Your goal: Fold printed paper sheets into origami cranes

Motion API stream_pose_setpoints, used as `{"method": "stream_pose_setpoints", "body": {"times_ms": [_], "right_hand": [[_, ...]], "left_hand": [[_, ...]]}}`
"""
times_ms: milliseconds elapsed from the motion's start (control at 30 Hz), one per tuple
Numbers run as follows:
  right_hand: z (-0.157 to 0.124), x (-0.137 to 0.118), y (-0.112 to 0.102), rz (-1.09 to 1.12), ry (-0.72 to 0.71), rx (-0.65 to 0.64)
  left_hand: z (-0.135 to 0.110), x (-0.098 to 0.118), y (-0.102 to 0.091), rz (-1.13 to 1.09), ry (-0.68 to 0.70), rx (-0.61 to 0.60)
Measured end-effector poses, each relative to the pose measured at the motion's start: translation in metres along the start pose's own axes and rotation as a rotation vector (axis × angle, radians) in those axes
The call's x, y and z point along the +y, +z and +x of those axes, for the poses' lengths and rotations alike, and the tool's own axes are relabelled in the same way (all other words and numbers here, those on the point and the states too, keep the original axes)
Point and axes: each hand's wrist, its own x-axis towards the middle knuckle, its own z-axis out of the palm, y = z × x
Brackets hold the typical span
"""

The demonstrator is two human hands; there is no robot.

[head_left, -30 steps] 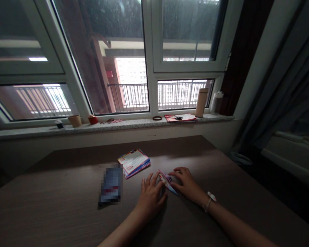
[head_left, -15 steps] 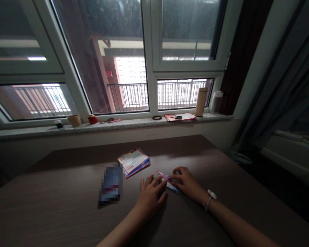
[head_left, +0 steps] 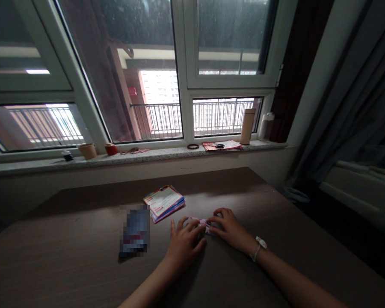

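A small folded piece of pink and blue printed paper (head_left: 202, 223) lies on the dark wooden table (head_left: 67, 261) between my hands. My left hand (head_left: 183, 244) rests on the table with its fingertips curled onto the paper's left side. My right hand (head_left: 231, 229), with a band at the wrist, pinches the paper's right end with curled fingers. A stack of colourful printed sheets (head_left: 163, 202) lies just beyond my left hand. A dark blurred flat object (head_left: 135, 235) lies to the left of my left hand.
A stone window sill (head_left: 131, 157) runs behind the table and carries a paper cup (head_left: 87, 150), a small red pot (head_left: 111, 149), a tall beige flask (head_left: 247, 126), a jar (head_left: 265, 126) and red papers with scissors (head_left: 221, 146). Dark curtains (head_left: 349, 94) hang at the right.
The paper looks folded smaller and flatter between my hands, and my fingers have curled in closer over it. The view has shifted slightly.
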Motion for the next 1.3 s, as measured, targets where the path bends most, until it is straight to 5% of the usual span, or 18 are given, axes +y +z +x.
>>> {"method": "stream_pose_setpoints", "body": {"times_ms": [167,467,800,1300], "right_hand": [[0.001,0.003,0.002,0.000,-0.005,0.006],[0.003,0.009,0.006,0.042,0.009,0.058],[0.005,0.012,0.005,0.064,0.004,0.056],[0.004,0.010,0.003,0.077,-0.017,0.041]], "left_hand": [[-0.002,0.000,0.000,0.018,0.000,0.038],[0.002,-0.001,0.003,0.070,-0.032,-0.116],[0.000,-0.004,0.011,0.060,-0.195,0.082],[0.005,-0.019,0.014,-0.211,-0.108,0.217]]}}
